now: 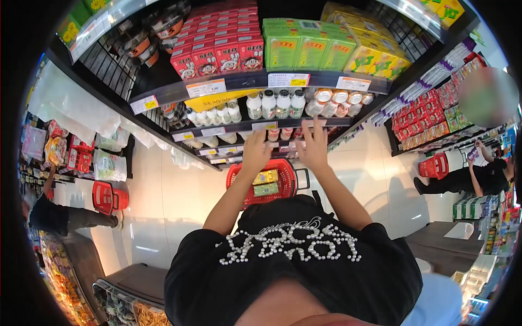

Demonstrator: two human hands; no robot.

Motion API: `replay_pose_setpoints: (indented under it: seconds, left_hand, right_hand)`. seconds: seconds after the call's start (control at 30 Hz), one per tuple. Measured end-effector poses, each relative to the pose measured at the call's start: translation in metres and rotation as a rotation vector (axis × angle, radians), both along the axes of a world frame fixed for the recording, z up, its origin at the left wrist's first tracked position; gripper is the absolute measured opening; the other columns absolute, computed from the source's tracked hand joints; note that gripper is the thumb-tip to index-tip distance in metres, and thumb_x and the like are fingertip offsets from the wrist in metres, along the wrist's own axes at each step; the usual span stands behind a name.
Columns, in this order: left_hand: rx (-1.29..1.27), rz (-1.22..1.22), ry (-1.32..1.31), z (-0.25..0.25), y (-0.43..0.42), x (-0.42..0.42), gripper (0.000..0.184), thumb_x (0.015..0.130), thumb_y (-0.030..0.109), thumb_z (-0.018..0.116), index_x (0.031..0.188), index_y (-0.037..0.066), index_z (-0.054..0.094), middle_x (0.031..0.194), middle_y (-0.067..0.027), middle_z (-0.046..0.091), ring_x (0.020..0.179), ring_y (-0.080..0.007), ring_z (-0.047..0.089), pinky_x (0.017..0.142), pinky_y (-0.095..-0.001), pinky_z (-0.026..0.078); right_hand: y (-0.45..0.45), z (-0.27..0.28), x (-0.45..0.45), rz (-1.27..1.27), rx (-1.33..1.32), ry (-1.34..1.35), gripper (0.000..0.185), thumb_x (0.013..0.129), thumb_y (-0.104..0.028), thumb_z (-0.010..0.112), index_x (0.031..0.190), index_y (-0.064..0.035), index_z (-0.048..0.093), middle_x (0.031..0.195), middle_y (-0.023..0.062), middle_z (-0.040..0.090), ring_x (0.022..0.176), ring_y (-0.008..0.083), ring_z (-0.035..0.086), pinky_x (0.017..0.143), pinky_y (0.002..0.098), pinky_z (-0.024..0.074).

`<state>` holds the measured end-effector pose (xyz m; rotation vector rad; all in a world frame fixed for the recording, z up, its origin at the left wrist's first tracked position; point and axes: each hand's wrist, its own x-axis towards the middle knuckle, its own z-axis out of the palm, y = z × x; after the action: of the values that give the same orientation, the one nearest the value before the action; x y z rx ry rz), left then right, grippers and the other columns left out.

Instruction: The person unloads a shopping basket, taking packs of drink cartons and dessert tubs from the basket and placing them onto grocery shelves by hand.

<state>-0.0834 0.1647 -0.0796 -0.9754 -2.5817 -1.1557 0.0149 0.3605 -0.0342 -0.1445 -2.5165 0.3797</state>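
Note:
My left hand [255,151] is stretched toward a lower shelf, its extended fingers over the price-tag strip. To its right, my right hand [314,145] reaches the same shelf with fingers apart, slightly blurred. Small bottles with red labels [273,134] show between the hands; neither hand visibly holds one. Just above stand white bottles with dark caps [282,104] and bottles with orange-and-white caps [329,102]. Below my forearms, a red shopping basket [232,173] sits on the floor, holding a yellow pack [266,177] and a green pack [266,189].
Red cartons [217,54], green carton packs [310,46] and yellow packs [378,57] fill the upper shelf. One person [68,217] stands at left beside a red basket [110,197]. Another person [467,176] is at right near a red basket [434,165].

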Motion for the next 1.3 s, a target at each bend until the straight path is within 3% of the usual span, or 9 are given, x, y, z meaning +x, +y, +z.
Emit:
replay_pose_setpoints:
  seconds: [0.13,0.2,0.47,0.63,0.73,0.8,0.87,1.03,1.3]
  left_hand:
    - [-0.075,0.265,-0.846,-0.240,-0.146,0.081,0.022,0.087,0.025,0.052,0.083,0.007,0.065,0.078,-0.0186,0.065,0.078,-0.0331,0.065,0.071,-0.0427,0.050]
    - [-1.044,-0.427,-0.266,-0.373,-0.289,0.168,0.022,0.073,0.022,0.060,0.059,0.007,0.064,0.062,-0.0131,0.064,0.062,-0.0255,0.065,0.061,-0.0397,0.050]
    - [0.070,0.615,-1.806,-0.268,-0.349,0.344,0.012,0.079,0.018,0.066,0.086,0.009,0.068,0.079,-0.0051,0.064,0.070,-0.0207,0.062,0.059,-0.0375,0.050]
    - [0.107,0.766,-1.859,-0.337,-0.295,0.328,0.033,0.084,0.032,0.061,0.110,0.012,0.063,0.087,-0.0062,0.066,0.073,-0.0248,0.063,0.071,-0.0460,0.051]
    - [-0.378,0.054,-1.631,-0.410,-0.279,0.292,0.054,0.093,0.043,0.048,0.113,-0.006,0.059,0.108,-0.0213,0.064,0.085,-0.0322,0.066,0.078,-0.0447,0.052]
    - [0.182,0.477,-1.760,-0.340,-0.230,0.269,0.073,0.087,0.056,0.051,0.133,-0.001,0.045,0.120,-0.0290,0.056,0.112,-0.0356,0.057,0.095,-0.0423,0.045]
    - [-0.227,0.388,-1.619,-0.326,-0.212,0.282,0.076,0.084,0.059,0.053,0.139,0.007,0.040,0.124,-0.0287,0.054,0.119,-0.0387,0.050,0.101,-0.0429,0.040]
    - [-0.697,0.580,-1.650,-0.255,-0.153,0.280,0.081,0.077,0.066,0.057,0.145,0.032,0.030,0.141,-0.0275,0.036,0.127,-0.0483,0.038,0.101,-0.0601,0.032]
    - [-0.841,0.437,-1.183,-0.356,-0.151,0.337,0.060,0.081,0.050,0.060,0.134,0.026,0.048,0.140,-0.0224,0.039,0.131,-0.0405,0.035,0.102,-0.0545,0.033]
  right_hand:
    - [0.030,-0.182,0.103,0.024,-0.496,-0.758,0.040,0.082,-0.028,0.063,0.114,-0.0031,0.062,0.112,0.0233,0.062,0.109,0.0368,0.057,0.095,0.0391,0.0443]
    - [0.072,-0.295,0.195,-0.115,-0.798,-1.029,0.036,0.086,-0.033,0.053,0.103,-0.0051,0.068,0.103,0.0213,0.066,0.096,0.0364,0.063,0.085,0.0409,0.0491]
    - [0.079,-0.312,0.395,0.054,-0.742,-1.525,0.032,0.082,-0.031,0.059,0.099,-0.0058,0.068,0.087,0.0178,0.068,0.083,0.0317,0.066,0.071,0.0404,0.0512]
    - [0.045,-0.319,0.311,-0.426,-1.008,-1.409,0.035,0.083,-0.034,0.060,0.102,-0.0054,0.067,0.081,0.0164,0.068,0.078,0.0277,0.067,0.069,0.0386,0.0525]
    - [0.026,-0.312,0.200,-0.202,-0.770,-1.352,0.028,0.090,-0.030,0.056,0.101,-0.0056,0.064,0.078,0.0064,0.064,0.066,0.0150,0.062,0.057,0.0299,0.0485]
    - [0.010,-0.311,0.131,-0.210,-1.006,-1.274,0.027,0.090,-0.028,0.055,0.107,-0.0071,0.061,0.085,0.0034,0.064,0.071,0.0142,0.062,0.058,0.0284,0.0473]
    - [-0.011,-0.308,0.069,-0.182,-1.111,-1.207,0.028,0.091,-0.025,0.054,0.112,-0.0082,0.058,0.093,0.0037,0.065,0.078,0.0145,0.063,0.066,0.0278,0.0484]
    - [-0.038,-0.414,0.001,0.266,-0.701,-1.085,0.032,0.085,-0.022,0.065,0.111,-0.0040,0.060,0.094,0.0107,0.067,0.083,0.0228,0.066,0.074,0.0325,0.0516]
    - [-0.093,-0.579,0.002,0.386,0.100,-1.245,0.054,0.078,-0.017,0.063,0.130,-0.0120,0.049,0.134,0.0149,0.045,0.126,0.0313,0.043,0.099,0.0475,0.0419]
